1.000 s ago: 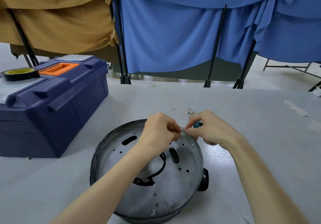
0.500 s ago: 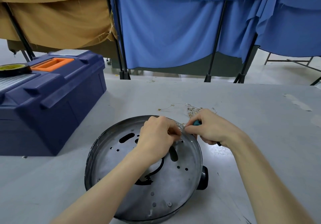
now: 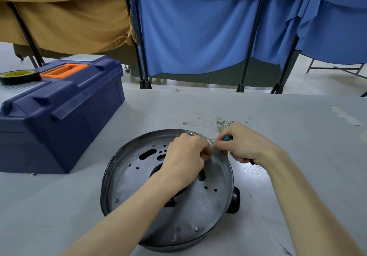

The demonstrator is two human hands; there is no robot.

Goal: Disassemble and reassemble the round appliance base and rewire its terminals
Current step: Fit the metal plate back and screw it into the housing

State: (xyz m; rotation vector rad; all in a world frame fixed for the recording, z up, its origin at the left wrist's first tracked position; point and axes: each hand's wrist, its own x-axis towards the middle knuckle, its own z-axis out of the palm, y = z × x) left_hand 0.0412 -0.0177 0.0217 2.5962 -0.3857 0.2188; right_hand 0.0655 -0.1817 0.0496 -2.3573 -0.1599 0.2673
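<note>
- The round dark metal appliance base (image 3: pixel 166 192) sits on the grey surface (image 3: pixel 297 176), with screws showing in its plate. Thin loose wires with terminals (image 3: pixel 218 123) lie just beyond it, so the rewiring looks unfinished.
- The left hand (image 3: pixel 186 156) pinches a small item (image 3: pixel 212 142) at the far rim, too small to identify. The right hand (image 3: pixel 242 144) grips a teal-handled screwdriver (image 3: pixel 227 137).
- Since a second ago, both hands stay at that rim and the base is unmoved.

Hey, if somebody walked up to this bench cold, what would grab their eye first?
The round appliance base, dark metal with many holes, sits mid-table; at its far rim the left hand meets the right hand, which grips a teal-handled tool. At the left stands a navy toolbox with an orange handle, a tape roll on its lid.
</note>
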